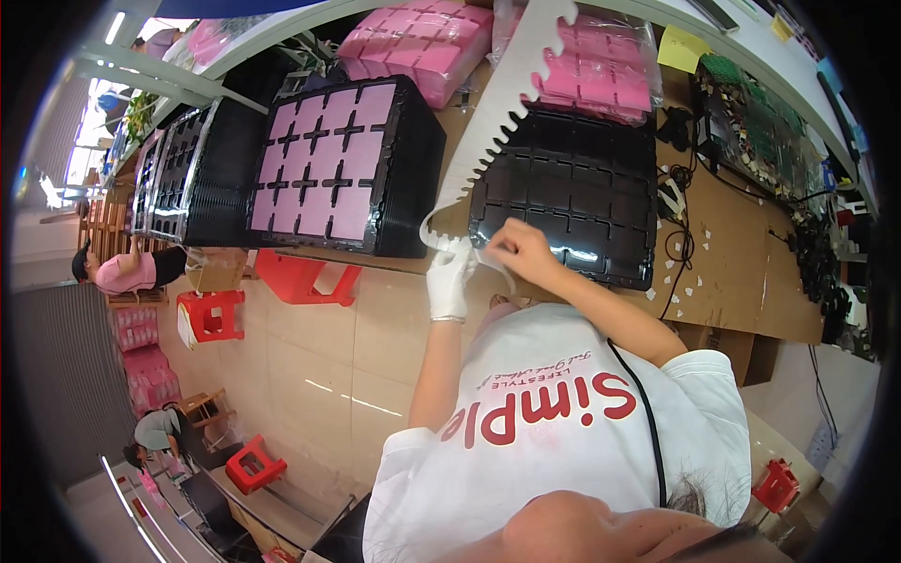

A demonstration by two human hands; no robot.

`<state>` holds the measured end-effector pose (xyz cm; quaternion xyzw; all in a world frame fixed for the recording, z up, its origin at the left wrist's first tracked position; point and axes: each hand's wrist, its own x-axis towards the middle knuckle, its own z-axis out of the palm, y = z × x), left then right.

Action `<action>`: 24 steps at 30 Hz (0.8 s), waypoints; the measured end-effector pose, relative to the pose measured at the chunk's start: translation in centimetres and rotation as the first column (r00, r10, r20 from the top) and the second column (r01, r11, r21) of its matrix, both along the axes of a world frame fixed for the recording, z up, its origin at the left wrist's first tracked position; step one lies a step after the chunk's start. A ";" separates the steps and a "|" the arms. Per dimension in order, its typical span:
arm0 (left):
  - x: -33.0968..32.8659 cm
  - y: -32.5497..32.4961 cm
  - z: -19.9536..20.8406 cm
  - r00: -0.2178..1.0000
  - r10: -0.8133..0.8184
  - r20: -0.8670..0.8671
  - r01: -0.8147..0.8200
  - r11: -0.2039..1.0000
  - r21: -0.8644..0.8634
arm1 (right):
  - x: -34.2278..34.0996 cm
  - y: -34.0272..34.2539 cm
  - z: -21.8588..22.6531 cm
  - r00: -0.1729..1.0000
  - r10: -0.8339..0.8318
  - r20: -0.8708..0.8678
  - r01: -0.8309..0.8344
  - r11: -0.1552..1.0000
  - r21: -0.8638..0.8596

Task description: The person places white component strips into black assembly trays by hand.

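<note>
A long white notched strip (pixel 483 122) runs from the far edge of the table down to my hands, its near end curling over. My left hand (pixel 450 281), in a white glove, is closed on this curled end. Just right of it, my bare right hand (pixel 526 255) has its fingers bent and pressed together; what they hold, if anything, is hidden. A thin pale loop (pixel 497 269) hangs between the two hands. Beyond my right hand lies a stack of black compartment trays (pixel 572 197), partly under the strip.
At left stand black trays filled with pink pieces (pixel 324 164) and another black tray stack (pixel 211 178). Pink bundles (pixel 413 42) lie behind. Cables (pixel 683 235) and white scraps lie on the brown tabletop (pixel 732 272) at right. Red stools (pixel 305 279) stand on the floor; two people are farther left.
</note>
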<state>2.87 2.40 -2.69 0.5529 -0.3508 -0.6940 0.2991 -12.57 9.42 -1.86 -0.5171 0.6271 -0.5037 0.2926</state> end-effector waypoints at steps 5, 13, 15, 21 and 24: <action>0.2 -0.2 0.4 0.993 -0.024 0.113 0.026 0.999 -0.020 | -1.8 -2.3 -3.2 0.963 0.025 -0.270 0.029 0.981 0.193; 0.1 -0.1 0.3 0.992 -0.069 0.108 0.074 0.996 -0.044 | -1.6 -3.6 -3.2 0.887 0.026 -0.461 0.168 0.912 0.373; 0.1 -0.2 0.2 0.991 -0.072 0.114 0.077 0.996 -0.039 | -1.7 -3.5 -2.9 0.893 0.035 -0.448 0.153 0.914 0.376; 0.1 -0.6 -0.4 0.993 -0.086 0.086 0.092 0.994 -0.063 | -2.2 -2.8 -3.1 0.902 0.124 -0.413 0.025 0.941 0.337; 0.1 -0.9 -0.4 0.994 -0.073 0.086 0.079 0.994 -0.069 | -3.0 -1.2 -3.5 0.967 0.185 -0.175 -0.146 0.966 0.215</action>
